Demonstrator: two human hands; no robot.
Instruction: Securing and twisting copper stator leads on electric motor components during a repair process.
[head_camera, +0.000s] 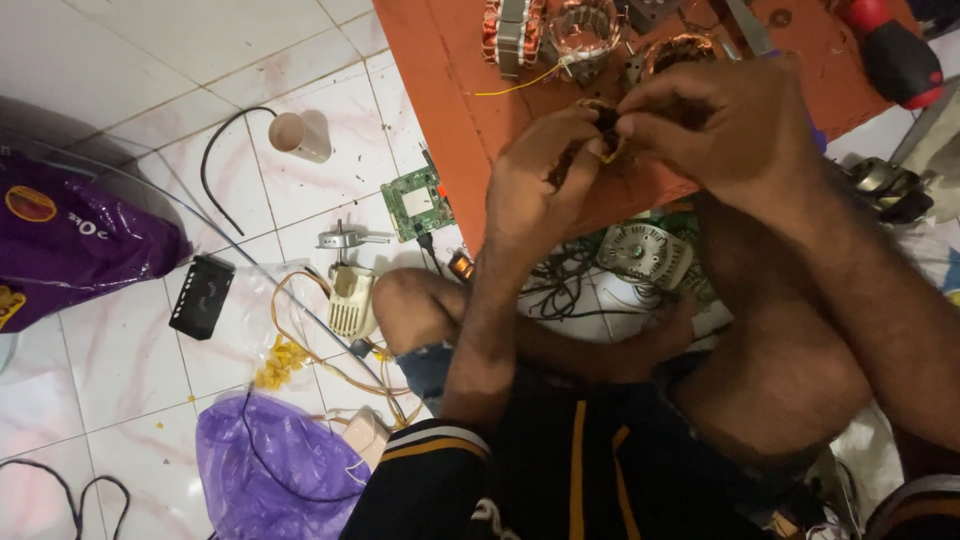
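My left hand (535, 180) and my right hand (720, 120) meet over the near edge of a low orange table (440, 70). Together they pinch a small dark part with copper winding and a yellow wire (605, 125); most of it is hidden by my fingers. Further back on the table lie copper-wound motor stators (585, 30) and a thin yellow wire (515, 88). I sit on the floor with my knees under the table edge.
On the white tiled floor: a green circuit board (415, 203), a beige cup on its side (300, 135), a black ribbed part (202, 295), a purple bag (70, 240), another purple bag (270, 465), a silver motor housing (645, 255), tangled wires. A red-handled tool (895, 50) lies at top right.
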